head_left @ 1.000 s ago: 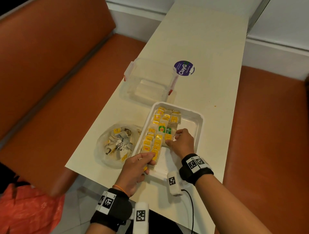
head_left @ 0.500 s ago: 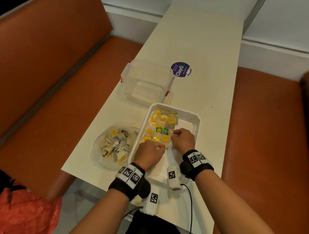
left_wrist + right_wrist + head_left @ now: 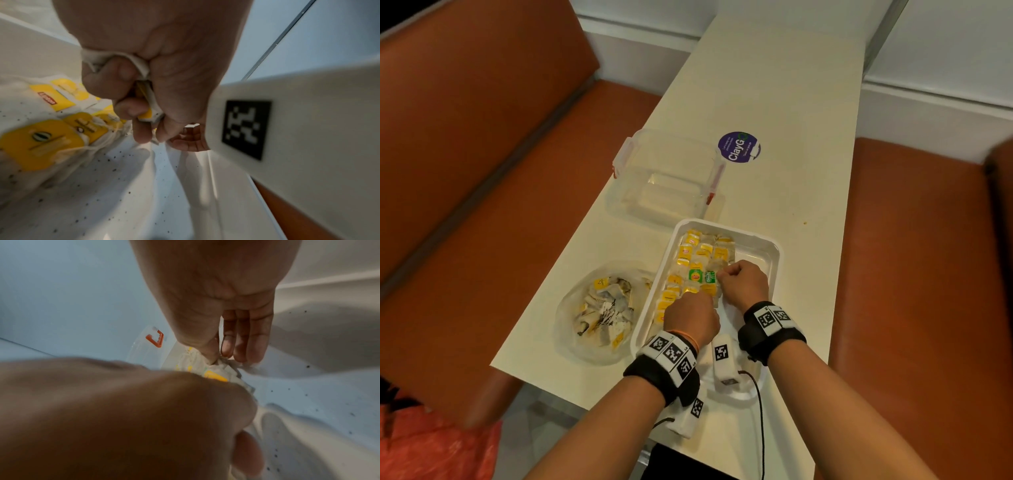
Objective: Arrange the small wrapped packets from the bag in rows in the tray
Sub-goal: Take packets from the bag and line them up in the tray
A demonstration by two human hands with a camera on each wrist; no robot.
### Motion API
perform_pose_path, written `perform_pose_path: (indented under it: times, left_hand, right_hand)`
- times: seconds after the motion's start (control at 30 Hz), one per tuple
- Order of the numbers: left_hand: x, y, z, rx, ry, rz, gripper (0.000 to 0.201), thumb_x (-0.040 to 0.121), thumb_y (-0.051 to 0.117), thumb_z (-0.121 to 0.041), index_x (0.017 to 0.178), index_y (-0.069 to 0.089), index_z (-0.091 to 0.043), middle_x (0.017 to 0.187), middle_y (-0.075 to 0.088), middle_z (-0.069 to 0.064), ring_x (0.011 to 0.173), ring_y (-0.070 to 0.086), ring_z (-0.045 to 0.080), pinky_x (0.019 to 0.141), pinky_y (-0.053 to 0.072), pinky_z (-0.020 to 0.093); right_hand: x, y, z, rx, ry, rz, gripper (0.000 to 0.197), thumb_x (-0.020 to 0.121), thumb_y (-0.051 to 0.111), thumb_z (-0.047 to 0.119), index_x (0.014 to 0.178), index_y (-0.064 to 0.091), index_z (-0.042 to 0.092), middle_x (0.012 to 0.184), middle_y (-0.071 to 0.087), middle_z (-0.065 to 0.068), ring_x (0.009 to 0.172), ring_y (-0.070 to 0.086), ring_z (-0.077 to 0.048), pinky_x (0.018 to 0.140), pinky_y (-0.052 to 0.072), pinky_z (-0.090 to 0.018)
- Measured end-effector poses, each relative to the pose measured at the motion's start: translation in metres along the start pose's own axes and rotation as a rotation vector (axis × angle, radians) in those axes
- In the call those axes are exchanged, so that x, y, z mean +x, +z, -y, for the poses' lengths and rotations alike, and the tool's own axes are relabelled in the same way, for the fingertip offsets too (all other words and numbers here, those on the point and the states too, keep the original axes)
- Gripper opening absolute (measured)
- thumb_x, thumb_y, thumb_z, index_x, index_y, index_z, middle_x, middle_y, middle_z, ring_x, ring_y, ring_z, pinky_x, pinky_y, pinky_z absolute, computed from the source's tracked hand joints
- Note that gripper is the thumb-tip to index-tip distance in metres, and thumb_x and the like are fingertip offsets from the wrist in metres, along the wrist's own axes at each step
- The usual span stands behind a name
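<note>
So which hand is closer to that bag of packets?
Left. The left hand is over the tray's side nearest the bag; the right hand is farther across the tray.

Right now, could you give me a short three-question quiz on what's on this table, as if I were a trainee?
1. True or false: the white tray is full of packets from side to side.
2. Which hand grips spare packets in its curled fingers: A) left hand, B) right hand?
3. Fill in: the unsorted packets lie in a clear plastic ____ left of the tray.

Key: 1 false, its right side is bare. 2 A. 3 bag.
</note>
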State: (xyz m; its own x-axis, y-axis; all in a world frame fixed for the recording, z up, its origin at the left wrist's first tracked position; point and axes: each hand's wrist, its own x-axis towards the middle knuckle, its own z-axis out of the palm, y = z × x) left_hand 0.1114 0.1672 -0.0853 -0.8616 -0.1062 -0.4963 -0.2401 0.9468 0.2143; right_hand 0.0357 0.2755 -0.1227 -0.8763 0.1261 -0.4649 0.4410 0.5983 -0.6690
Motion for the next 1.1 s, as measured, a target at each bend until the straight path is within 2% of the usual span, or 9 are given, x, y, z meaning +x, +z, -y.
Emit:
perform_pose_path:
  times: [0.2, 0.37, 0.47, 0.6, 0.67, 0.73, 0.87, 0.97, 1.1]
  left_hand:
    - [0.002, 0.007, 0.001, 0.036, 0.043, -0.054, 0.031, 0.106, 0.048, -0.036, 0.131, 0.064, -0.024, 0.125, 0.068, 0.008, 0.118, 0.065, 0.032, 0.087, 0.052, 0.038]
    - [0.001, 0.009, -0.001, 0.034, 0.039, -0.067, 0.031, 0.106, 0.048, -0.035, 0.131, 0.063, -0.024, 0.125, 0.068, 0.008, 0.119, 0.065, 0.031, 0.088, 0.053, 0.038]
    - [-0.002, 0.01, -0.001, 0.054, 0.048, -0.083, 0.031, 0.107, 0.047, -0.031, 0.134, 0.061, -0.023, 0.124, 0.067, 0.008, 0.118, 0.066, 0.031, 0.088, 0.053, 0.037]
    - [-0.001, 0.012, 0.0, 0.072, 0.067, -0.093, 0.039, 0.108, 0.046, -0.026, 0.146, 0.048, -0.022, 0.124, 0.063, 0.008, 0.114, 0.066, 0.031, 0.082, 0.051, 0.038]
    - [0.0, 0.012, 0.001, 0.075, 0.068, -0.097, 0.042, 0.107, 0.047, -0.024, 0.149, 0.045, -0.023, 0.124, 0.063, 0.008, 0.113, 0.066, 0.031, 0.081, 0.051, 0.038]
    - [0.0, 0.011, 0.001, 0.083, 0.073, -0.104, 0.046, 0.106, 0.049, -0.021, 0.152, 0.043, -0.024, 0.123, 0.062, 0.007, 0.112, 0.066, 0.031, 0.08, 0.051, 0.038]
    - [-0.001, 0.009, 0.001, 0.098, 0.095, -0.106, 0.048, 0.105, 0.049, -0.018, 0.153, 0.043, -0.027, 0.121, 0.062, 0.007, 0.11, 0.066, 0.03, 0.079, 0.051, 0.039]
    - [0.0, 0.007, 0.001, 0.113, 0.11, -0.114, 0.046, 0.105, 0.051, -0.017, 0.15, 0.046, -0.026, 0.123, 0.061, 0.008, 0.109, 0.066, 0.031, 0.079, 0.052, 0.039]
    - [0.0, 0.005, 0.001, 0.139, 0.136, -0.148, 0.041, 0.106, 0.049, -0.015, 0.145, 0.052, -0.027, 0.122, 0.061, 0.007, 0.109, 0.066, 0.03, 0.079, 0.052, 0.039]
  right_hand:
    - [0.002, -0.001, -0.006, 0.08, 0.004, -0.027, 0.007, 0.091, 0.072, 0.029, 0.09, 0.069, 0.023, 0.094, 0.072, 0.005, 0.094, 0.068, -0.02, 0.077, 0.046, -0.027]
    - [0.003, 0.003, -0.009, 0.172, 0.062, -0.018, 0.03, 0.08, 0.086, 0.036, 0.096, 0.061, 0.03, 0.102, 0.072, 0.004, 0.095, 0.07, -0.02, 0.089, 0.059, -0.039]
    - [0.004, 0.002, -0.009, 0.177, 0.047, -0.021, 0.034, 0.081, 0.085, 0.032, 0.106, 0.061, 0.028, 0.107, 0.071, 0.0, 0.096, 0.071, -0.022, 0.09, 0.059, -0.043]
    - [0.002, 0.002, -0.01, 0.165, 0.025, -0.003, 0.033, 0.083, 0.077, 0.02, 0.111, 0.061, 0.025, 0.109, 0.072, -0.003, 0.091, 0.073, -0.026, 0.087, 0.061, -0.045]
    - [0.001, 0.0, -0.011, 0.153, 0.018, 0.018, 0.037, 0.083, 0.073, 0.013, 0.117, 0.062, 0.02, 0.101, 0.075, -0.004, 0.088, 0.074, -0.025, 0.086, 0.061, -0.039]
    - [0.0, -0.002, -0.012, 0.151, 0.017, 0.054, 0.045, 0.081, 0.074, 0.005, 0.123, 0.06, 0.016, 0.088, 0.074, 0.0, 0.084, 0.073, -0.02, 0.078, 0.059, -0.03]
    - [-0.004, -0.006, -0.012, 0.132, 0.003, 0.07, 0.055, 0.079, 0.082, 0.007, 0.126, 0.056, 0.019, 0.085, 0.065, 0.008, 0.077, 0.061, -0.003, 0.063, 0.045, -0.013]
    - [-0.007, -0.006, -0.012, 0.15, 0.001, 0.071, 0.066, 0.074, 0.09, 0.012, 0.129, 0.054, 0.02, 0.095, 0.067, 0.005, 0.082, 0.063, -0.007, 0.062, 0.045, -0.014]
    - [-0.01, -0.006, -0.011, 0.156, 0.014, 0.074, 0.073, 0.073, 0.091, 0.01, 0.135, 0.054, 0.017, 0.106, 0.069, -0.002, 0.091, 0.066, -0.015, 0.072, 0.051, -0.021]
